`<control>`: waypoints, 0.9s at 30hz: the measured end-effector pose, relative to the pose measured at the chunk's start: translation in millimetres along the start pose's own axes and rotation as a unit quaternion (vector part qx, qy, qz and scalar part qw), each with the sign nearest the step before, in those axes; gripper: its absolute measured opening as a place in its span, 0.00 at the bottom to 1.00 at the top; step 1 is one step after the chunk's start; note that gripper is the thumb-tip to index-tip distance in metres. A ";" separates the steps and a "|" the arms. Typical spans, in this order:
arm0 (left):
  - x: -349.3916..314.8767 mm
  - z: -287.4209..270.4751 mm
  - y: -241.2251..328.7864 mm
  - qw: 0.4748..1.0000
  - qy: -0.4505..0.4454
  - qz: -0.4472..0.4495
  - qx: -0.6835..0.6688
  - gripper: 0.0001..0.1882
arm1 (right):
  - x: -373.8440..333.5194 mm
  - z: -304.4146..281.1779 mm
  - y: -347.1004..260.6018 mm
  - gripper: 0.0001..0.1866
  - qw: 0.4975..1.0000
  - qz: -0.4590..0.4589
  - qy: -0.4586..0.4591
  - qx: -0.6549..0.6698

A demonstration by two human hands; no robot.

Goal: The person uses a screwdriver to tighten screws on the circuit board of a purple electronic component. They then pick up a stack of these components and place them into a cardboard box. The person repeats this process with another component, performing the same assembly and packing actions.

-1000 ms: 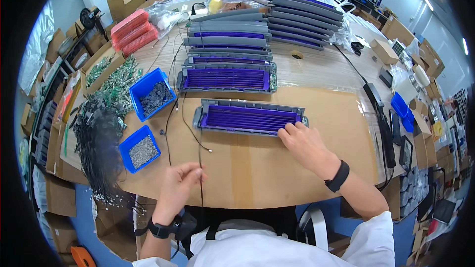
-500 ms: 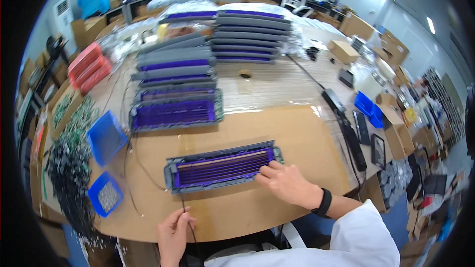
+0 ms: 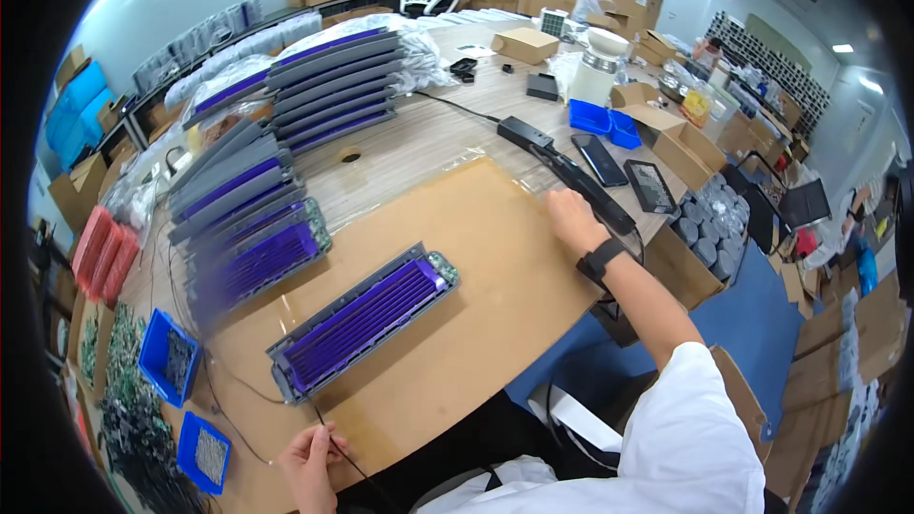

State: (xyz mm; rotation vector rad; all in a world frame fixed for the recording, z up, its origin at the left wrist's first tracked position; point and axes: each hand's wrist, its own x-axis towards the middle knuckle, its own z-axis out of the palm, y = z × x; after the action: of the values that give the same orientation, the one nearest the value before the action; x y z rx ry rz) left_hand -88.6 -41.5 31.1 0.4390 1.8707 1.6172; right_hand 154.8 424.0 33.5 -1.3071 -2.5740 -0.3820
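Note:
A long grey housing with purple slats lies tilted on the cardboard sheet, a green circuit board at its far right end. At the near edge, my left hand pinches a thin black cable close to the housing's left end. My right hand is away from the housing, at the right side of the cardboard, beside a long black power strip. Its back faces up and the fingers curl under, so what they touch is hidden.
Stacked grey and purple housings stand at the back left. Blue bins with small parts sit at the left edge, near a pile of cables. A dark phone, a blue tray and an open carton lie at the right.
My right hand has left the housing's right end and moved right to beside the power strip. The left hand still pinches the cable. The whole view has turned to the right.

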 end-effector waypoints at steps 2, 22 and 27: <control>-5.1 0.6 8.9 1.000 0.001 -0.029 0.010 0.13 | -2.2 4.9 -6.4 0.06 0.997 0.003 0.001 -0.075; -1.0 13.7 12.2 0.994 -0.052 0.074 0.068 0.08 | -113.6 -132.4 -298.8 0.14 0.827 -0.339 -0.135 0.428; 2.6 -0.6 15.4 0.975 -0.022 0.137 0.174 0.13 | -109.6 -117.4 -314.4 0.07 0.849 -0.379 -0.153 0.336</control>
State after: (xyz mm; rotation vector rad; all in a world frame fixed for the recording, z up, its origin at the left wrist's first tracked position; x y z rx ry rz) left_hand -93.1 -37.3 45.5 0.9108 2.1395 1.4281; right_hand -27.7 123.9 69.2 -0.0831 -2.9473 0.6318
